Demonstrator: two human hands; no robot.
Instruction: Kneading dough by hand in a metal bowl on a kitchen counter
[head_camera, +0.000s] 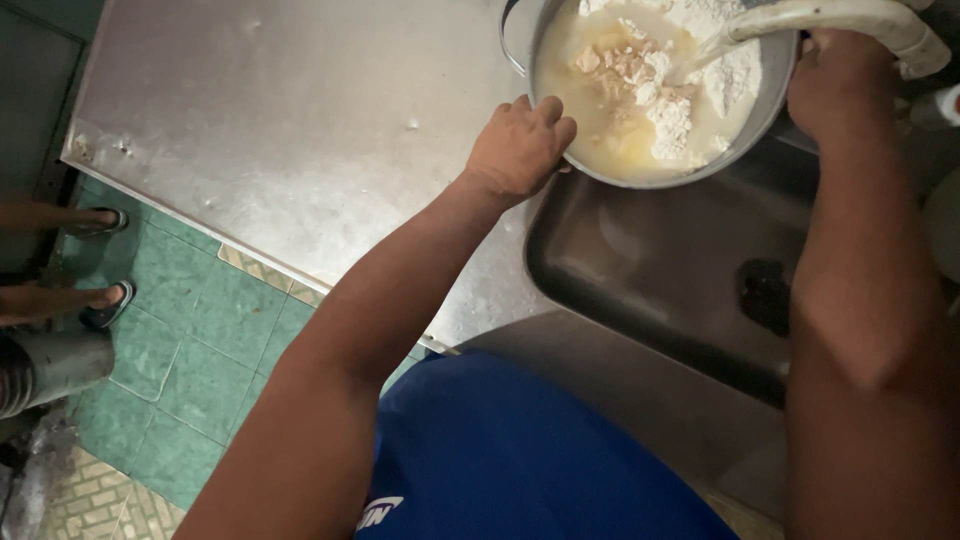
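While gripping the near-left rim of the metal bowl (560, 120), left hand (520, 148) curled closed, fingers over the edge and thumb side out of sight. Right hand (838, 80) clenched at the bowl's right rim, closed around what looks like the end of the pale hose (850, 18); exact grip hidden behind the knuckles. Hose arching in from the far right, its mouth over the bowl. Inside the bowl, lumps of white flour (690, 90) partly sunk in cloudy yellowish liquid (600, 130). Bowl perched at the far edge, where the steel surface (300, 110) on the left meets the sink basin (660, 270) on the right, overhanging the basin. Dark drain (765, 295) low in the basin. Near, blue clothing (500, 450). Far left, green tiled floor (200, 350) with another person's sandalled feet (105, 300).
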